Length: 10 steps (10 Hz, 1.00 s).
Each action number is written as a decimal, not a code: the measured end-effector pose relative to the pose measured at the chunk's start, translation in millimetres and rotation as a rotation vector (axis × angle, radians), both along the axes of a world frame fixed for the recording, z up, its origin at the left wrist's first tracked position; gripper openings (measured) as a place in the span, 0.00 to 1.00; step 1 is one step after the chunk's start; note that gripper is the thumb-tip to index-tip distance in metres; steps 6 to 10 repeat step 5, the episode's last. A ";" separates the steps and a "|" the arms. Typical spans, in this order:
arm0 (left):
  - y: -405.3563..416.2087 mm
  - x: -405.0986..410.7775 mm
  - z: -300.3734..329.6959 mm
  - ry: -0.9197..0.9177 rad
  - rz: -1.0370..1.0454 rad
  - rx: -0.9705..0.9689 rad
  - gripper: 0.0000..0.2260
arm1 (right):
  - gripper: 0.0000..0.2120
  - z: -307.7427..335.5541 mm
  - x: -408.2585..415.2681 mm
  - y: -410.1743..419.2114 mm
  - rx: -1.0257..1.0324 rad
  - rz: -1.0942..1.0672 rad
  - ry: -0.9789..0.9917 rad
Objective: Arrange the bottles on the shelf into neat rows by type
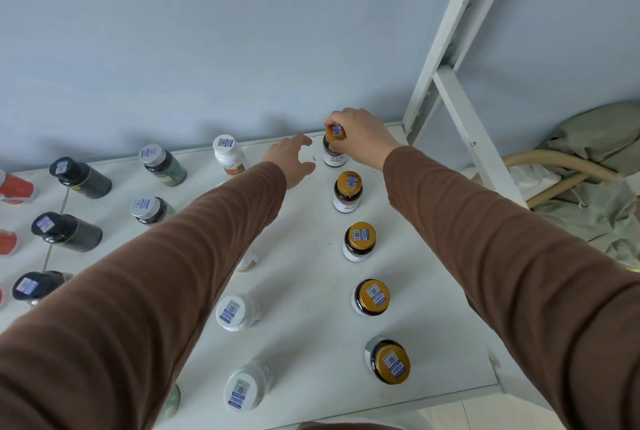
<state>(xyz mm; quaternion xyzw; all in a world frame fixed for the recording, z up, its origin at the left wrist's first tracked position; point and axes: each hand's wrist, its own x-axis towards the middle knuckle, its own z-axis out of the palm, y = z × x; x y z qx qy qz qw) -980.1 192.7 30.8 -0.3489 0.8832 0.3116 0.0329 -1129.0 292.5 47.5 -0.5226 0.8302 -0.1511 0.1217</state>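
Note:
On the white shelf (304,256) several gold-capped bottles stand in a line down the right side. My right hand (360,138) grips the cap of the farthest gold-capped bottle (334,149), near the back right corner. Beside it, my left hand (292,161) hovers over the shelf with fingers spread, holding nothing. White bottles (238,311) form a line in the middle, partly hidden by my left arm. Further left stand silver-capped dark bottles (162,166), black bottles (74,176) and red bottles (15,189) at the edge.
A blue-grey wall rises behind the shelf. A white metal upright (446,48) of the rack stands at the back right corner. To the right, below the shelf, a chair with grey-green cloth (595,152) is visible.

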 end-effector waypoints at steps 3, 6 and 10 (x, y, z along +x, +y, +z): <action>3.4 30.4 29.2 0.012 -0.082 -0.222 0.20 | 0.23 31.0 14.3 16.0 -0.051 -0.034 0.020; 13.2 96.3 88.5 0.090 -0.137 -0.303 0.20 | 0.17 74.0 64.2 56.4 -0.143 -0.042 0.000; 13.2 96.3 88.5 0.090 -0.137 -0.303 0.20 | 0.17 74.0 64.2 56.4 -0.143 -0.042 0.000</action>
